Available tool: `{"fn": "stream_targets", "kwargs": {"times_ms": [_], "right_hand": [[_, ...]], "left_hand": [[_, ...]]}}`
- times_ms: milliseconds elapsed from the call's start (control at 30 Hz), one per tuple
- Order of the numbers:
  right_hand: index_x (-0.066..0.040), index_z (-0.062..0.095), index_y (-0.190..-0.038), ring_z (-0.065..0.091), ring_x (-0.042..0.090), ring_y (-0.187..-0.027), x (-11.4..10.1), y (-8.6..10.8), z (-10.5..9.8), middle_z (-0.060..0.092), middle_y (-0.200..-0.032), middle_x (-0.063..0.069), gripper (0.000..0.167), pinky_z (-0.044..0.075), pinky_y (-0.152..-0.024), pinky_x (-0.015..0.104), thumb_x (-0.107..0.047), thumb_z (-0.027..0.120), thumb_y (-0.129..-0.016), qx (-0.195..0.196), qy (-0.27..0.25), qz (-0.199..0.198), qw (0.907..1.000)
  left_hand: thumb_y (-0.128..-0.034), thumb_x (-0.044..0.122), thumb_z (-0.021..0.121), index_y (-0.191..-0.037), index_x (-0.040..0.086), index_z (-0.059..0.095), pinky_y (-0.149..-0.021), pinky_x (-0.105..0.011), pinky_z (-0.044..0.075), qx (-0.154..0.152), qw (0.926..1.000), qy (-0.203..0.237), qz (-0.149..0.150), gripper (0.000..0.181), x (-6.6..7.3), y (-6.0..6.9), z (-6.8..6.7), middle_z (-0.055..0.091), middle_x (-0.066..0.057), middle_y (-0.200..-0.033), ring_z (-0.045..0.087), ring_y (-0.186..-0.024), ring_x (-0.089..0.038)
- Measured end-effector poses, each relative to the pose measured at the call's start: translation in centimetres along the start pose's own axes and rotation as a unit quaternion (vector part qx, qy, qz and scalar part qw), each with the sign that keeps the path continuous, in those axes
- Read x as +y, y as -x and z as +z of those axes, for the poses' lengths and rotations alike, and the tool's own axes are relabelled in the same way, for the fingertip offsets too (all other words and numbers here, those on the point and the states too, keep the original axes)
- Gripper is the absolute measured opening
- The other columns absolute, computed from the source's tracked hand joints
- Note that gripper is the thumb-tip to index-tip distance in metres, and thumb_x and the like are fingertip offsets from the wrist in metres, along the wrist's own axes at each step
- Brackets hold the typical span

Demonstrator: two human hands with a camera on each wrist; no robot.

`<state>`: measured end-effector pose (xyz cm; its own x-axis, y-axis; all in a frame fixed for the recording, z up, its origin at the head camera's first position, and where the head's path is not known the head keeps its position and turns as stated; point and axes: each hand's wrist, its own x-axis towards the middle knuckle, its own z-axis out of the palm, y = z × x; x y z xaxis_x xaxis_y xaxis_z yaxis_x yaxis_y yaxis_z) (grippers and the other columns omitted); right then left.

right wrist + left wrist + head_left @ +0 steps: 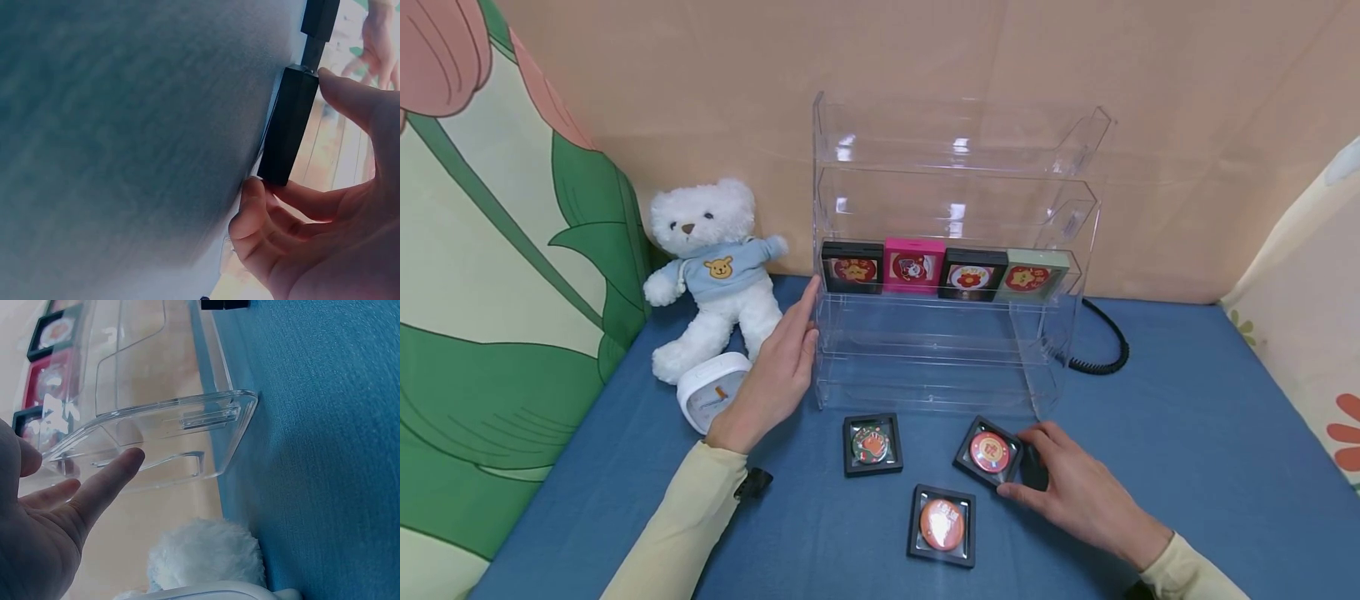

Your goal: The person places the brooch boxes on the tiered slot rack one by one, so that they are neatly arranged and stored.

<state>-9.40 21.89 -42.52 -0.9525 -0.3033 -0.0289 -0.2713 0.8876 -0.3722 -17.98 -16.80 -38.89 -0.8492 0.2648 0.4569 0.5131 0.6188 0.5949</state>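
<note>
My right hand (1075, 492) pinches a small black square display box (988, 452) with a red round badge, thumb on one edge and fingers on the opposite one. In the right wrist view, the box (289, 125) appears edge-on, at or just over the cloth; I cannot tell which. With straight fingers my left hand (775, 375) rests against the left side of a clear acrylic tiered rack (925, 392). Two more black boxes lie flat before the rack, one with a green badge (871, 445), the other with an orange badge (942, 525).
Several badge boxes, including a pink one (913, 265) and a pale green one (1033, 275), stand in a row on a rack tier. A white teddy bear (722, 275) and a white clock (711, 392) are at left. A black coiled cord (1105, 367) lies right of the rack.
</note>
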Motion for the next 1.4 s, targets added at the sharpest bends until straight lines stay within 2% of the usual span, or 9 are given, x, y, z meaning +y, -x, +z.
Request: {"fn": "stream_targets", "kwargs": {"times_ms": [200,567,767,1033,1200,1400], "right_hand": [[-0.006,0.062,-0.123,0.048,0.01,-0.076,-0.2,-0.2,0.0,0.053,-0.101,-0.001,0.077,0.043,-0.058,0.027,-0.063,0.081,-0.075,-0.005,-0.01,0.005,0.9999],[-0.004,0.055,-0.124,0.048,0.013,-0.073,-0.4,-0.3,-0.3,0.054,-0.086,-0.002,0.08,0.042,-0.06,0.029,-0.056,0.087,-0.072,-0.025,-0.053,0.03,0.9978],[-0.005,0.055,-0.121,0.05,0.013,-0.076,-0.5,-0.4,-0.3,0.056,-0.09,-0.002,0.077,0.045,-0.062,0.03,-0.049,0.091,-0.07,-0.018,-0.067,0.024,0.9973],[-0.004,0.054,-0.124,0.058,0.01,-0.083,-0.7,-0.3,-0.6,0.062,-0.109,0.006,0.074,0.053,-0.068,0.031,-0.034,0.095,-0.07,-0.023,-0.096,0.022,0.9949],[-0.005,0.054,-0.124,0.062,0.008,-0.08,-0.9,-0.2,-0.9,0.062,-0.11,0.008,0.067,0.055,-0.067,0.027,-0.019,0.094,-0.072,-0.018,-0.118,0.017,0.9927],[-0.006,0.056,-0.121,0.063,0.007,-0.08,-0.9,0.0,-1.1,0.063,-0.109,0.007,0.059,0.055,-0.065,0.025,-0.01,0.091,-0.075,-0.004,-0.126,-0.002,0.992]], "left_hand": [[-0.11,0.01,0.039,-0.165,0.028,0.006,-0.112,-0.051,0.038,0.001,1.0,-0.003,0.001,0.066,0.0,0.0,0.0,0.034,-0.015,-0.16,0.037,-0.143,-0.028],[-0.1097,0.009,0.039,-0.165,0.028,0.006,-0.111,-0.051,0.038,-0.003,1.0,-0.004,-0.004,0.067,0.1,0.0,-0.1,0.032,-0.013,-0.161,0.038,-0.143,-0.028],[-0.1095,0.009,0.04,-0.165,0.028,0.006,-0.112,-0.05,0.037,-0.003,1.0,-0.001,-0.003,0.067,0.1,0.0,-0.1,0.031,-0.011,-0.162,0.035,-0.145,-0.027],[-0.1095,0.008,0.04,-0.165,0.028,0.006,-0.112,-0.05,0.037,-0.002,1.0,-0.002,-0.003,0.068,0.1,0.0,-0.1,0.029,-0.01,-0.163,0.036,-0.144,-0.027],[-0.1097,0.009,0.039,-0.165,0.028,0.006,-0.111,-0.05,0.039,-0.002,1.0,-0.003,-0.003,0.067,0.1,0.1,0.0,0.029,-0.011,-0.163,0.039,-0.142,-0.028],[-0.1099,0.009,0.039,-0.165,0.028,0.005,-0.111,-0.05,0.039,-0.002,1.0,-0.004,-0.003,0.066,0.1,0.0,-0.1,0.03,-0.012,-0.162,0.04,-0.141,-0.029]]}}
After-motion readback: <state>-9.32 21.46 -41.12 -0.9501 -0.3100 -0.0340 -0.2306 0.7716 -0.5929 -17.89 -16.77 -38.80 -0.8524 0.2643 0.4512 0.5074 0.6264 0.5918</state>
